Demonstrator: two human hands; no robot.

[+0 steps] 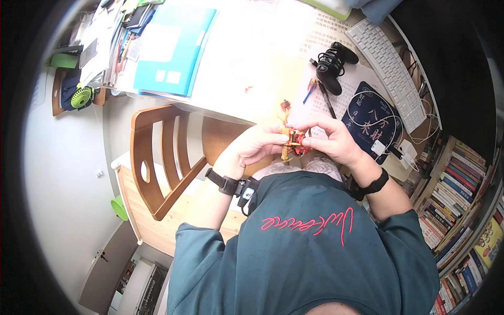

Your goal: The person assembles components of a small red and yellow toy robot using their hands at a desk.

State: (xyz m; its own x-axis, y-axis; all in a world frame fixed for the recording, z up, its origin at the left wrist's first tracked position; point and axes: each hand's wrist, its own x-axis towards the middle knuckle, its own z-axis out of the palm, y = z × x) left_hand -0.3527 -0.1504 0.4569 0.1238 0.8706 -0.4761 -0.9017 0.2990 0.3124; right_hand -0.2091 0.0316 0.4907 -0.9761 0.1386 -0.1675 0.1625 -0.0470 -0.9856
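Observation:
Between my two hands is a small red and yellow jointed plastic toy [292,137], robot-like in shape, held just past the table's near edge. My left hand [257,143] pinches its yellow side between thumb and fingers. From the other side, my right hand [337,140] has thumb and forefinger closed on its red part. A red and yellow piece [285,106] sticks up beyond my fingertips; whether it joins the toy I cannot tell. Both wrists wear black straps, the left with a small device [247,192].
On the white table [231,89] lie a blue folder [173,50], printed sheets, a black game controller [334,65] with its cable, a black pen [326,101], a dark blue mat [371,116] and a white keyboard [387,71]. A wooden chair [152,118] stands left; bookshelves [457,184] line the right.

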